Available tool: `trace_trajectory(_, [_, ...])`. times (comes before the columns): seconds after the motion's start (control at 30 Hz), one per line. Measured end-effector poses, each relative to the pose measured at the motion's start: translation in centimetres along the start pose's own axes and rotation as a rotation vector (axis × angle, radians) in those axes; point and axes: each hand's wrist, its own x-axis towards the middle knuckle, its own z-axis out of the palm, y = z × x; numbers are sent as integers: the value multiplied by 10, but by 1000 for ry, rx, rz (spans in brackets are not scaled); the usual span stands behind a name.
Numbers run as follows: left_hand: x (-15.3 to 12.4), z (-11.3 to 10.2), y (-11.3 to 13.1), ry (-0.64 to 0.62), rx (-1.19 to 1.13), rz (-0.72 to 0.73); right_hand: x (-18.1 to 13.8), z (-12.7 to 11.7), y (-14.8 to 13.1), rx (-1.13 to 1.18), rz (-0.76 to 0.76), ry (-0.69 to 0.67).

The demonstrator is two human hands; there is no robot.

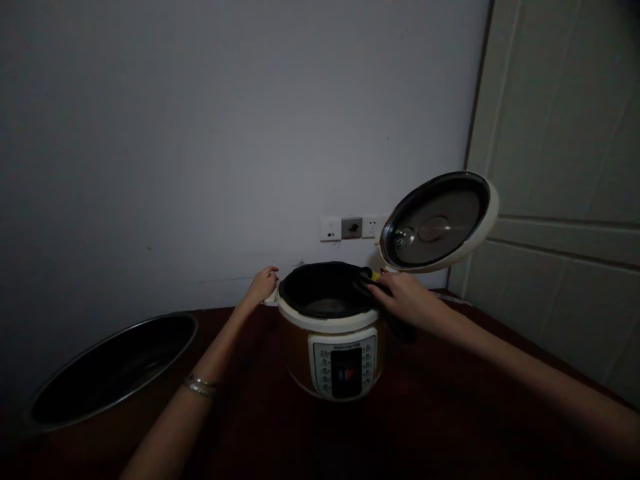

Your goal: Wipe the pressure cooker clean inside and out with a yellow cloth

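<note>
A white and gold electric cooker (pixel 343 360) stands on a dark wooden table (pixel 450 413). Its round lid (pixel 439 222) is swung up and open at the right, showing its metal underside. The dark inner pot (pixel 323 293) sits inside the body. My left hand (pixel 261 285) grips the cooker's left rim handle with curled fingers. My right hand (pixel 404 299) rests at the right rim, closed on a dark thing with a yellow part that I cannot make out.
A large dark metal bowl (pixel 113 370) sits at the table's left end. Wall sockets (pixel 353 227) are mounted behind the cooker. A pale panelled door (pixel 565 200) fills the right side. The room is dim.
</note>
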Motion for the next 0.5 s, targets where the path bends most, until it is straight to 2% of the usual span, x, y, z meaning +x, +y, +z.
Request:
trace_trajectory(0.27, [-6, -11, 12, 156, 53, 82, -1, -6, -60, -15, -36, -71])
trace_trajectory(0.5, [-15, -42, 43, 307, -38, 198, 27, 11, -100, -21, -154, -62])
